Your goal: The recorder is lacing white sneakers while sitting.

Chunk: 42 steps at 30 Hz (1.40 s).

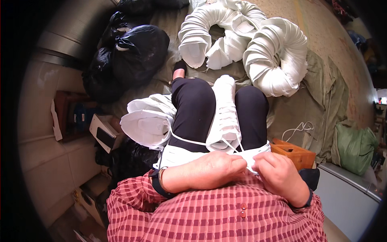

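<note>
My left hand (219,166) is closed over my lap, its fingertips turned in and mostly hidden. Close beside it, my right hand (280,171) pinches the edge of a white shoe upper (261,154) that lies across my lap. White laces (187,140) run from near my hands toward the neighbouring pieces. Between my thighs lies a long stack of nested white shoe uppers (225,107), with lacing showing on top. Another nested bundle of white uppers (147,121) leans against the outside of my left leg.
Beyond my knees, white uppers form curled stacks (278,54) on a greenish cloth (318,103). Black plastic bags (139,52) sit far left. A wooden box (293,152) stands by my right side, near a green sack (354,147). Cardboard boxes (105,133) line the left.
</note>
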### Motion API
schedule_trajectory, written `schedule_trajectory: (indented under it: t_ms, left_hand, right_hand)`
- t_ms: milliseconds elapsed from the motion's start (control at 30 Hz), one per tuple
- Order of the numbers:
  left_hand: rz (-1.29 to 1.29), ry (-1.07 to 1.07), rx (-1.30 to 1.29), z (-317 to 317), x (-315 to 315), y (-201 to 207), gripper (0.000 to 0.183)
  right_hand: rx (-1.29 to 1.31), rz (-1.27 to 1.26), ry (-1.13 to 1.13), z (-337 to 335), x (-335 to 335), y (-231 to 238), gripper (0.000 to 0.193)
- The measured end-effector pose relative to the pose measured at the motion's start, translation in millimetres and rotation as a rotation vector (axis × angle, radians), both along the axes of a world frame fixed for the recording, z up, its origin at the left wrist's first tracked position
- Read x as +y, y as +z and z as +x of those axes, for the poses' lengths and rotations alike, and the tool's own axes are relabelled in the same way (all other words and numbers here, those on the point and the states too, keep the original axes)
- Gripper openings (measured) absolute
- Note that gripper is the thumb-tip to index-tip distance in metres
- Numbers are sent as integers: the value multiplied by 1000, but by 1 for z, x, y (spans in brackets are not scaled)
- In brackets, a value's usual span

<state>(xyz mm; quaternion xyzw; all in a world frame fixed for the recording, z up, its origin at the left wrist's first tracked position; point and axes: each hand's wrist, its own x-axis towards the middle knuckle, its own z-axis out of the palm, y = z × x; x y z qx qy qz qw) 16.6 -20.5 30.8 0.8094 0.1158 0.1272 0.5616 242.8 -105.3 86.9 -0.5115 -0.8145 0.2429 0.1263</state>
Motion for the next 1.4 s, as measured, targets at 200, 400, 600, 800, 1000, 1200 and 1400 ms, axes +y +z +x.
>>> schedule_trajectory:
  t_ms: [200,400,600,800,1000,1200,1400]
  left_hand:
    - [192,397,37,-10,18,-23,23]
    - [640,305,313,-16,22,-47,26]
    - [926,98,271,-26,29,-43,28]
    - [456,407,225,-45,25,-39,25]
    - [75,937,573,-134,-1,-65,14]
    - [-271,631,1097,-240,-140,-144,35]
    - [-572,431,1162,-215,-176,-97,56]
  right_hand:
    - [430,-342,-49,24,33,-23,7]
    - [200,-15,-248,-21,55,-71,42]
    - [175,62,-179,-14,51,-97,44]
    - [317,-23,-195,-6,53,-91,42]
    - [312,-231,-391,10,31,-82,51]
    - [323,-392,-286,28,30,-73,40]
    - [321,-431,-289,33,23,-63,28]
